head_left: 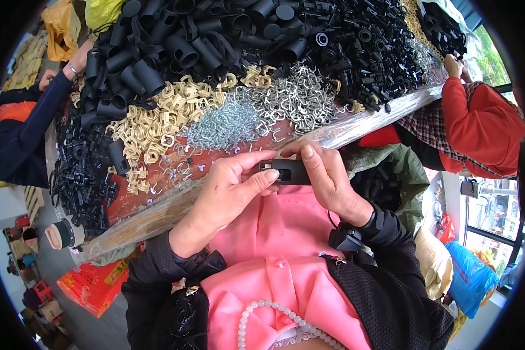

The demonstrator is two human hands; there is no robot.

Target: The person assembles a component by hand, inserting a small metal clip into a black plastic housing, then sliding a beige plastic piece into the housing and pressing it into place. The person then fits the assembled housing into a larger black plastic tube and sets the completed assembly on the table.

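Observation:
My left hand [230, 189] and my right hand [326, 181] together grip a small black plastic part [287, 172] with a light insert, held just above my pink garment at the table's near edge. My fingertips and thumbs pinch it from both ends. Beyond it, on the table [157, 201], lie piles of beige plastic clips [157, 119], small silver metal hooks [224, 125] and larger metal clips [297, 96]. Behind those is a big heap of black plastic tubes [175, 46].
A person in a dark sleeve [23, 128] works at the left of the table, and a person in red [478, 122] at the right. Clear plastic film [367, 119] covers the table's edge. A green sack [399, 175] with black parts sits at my right.

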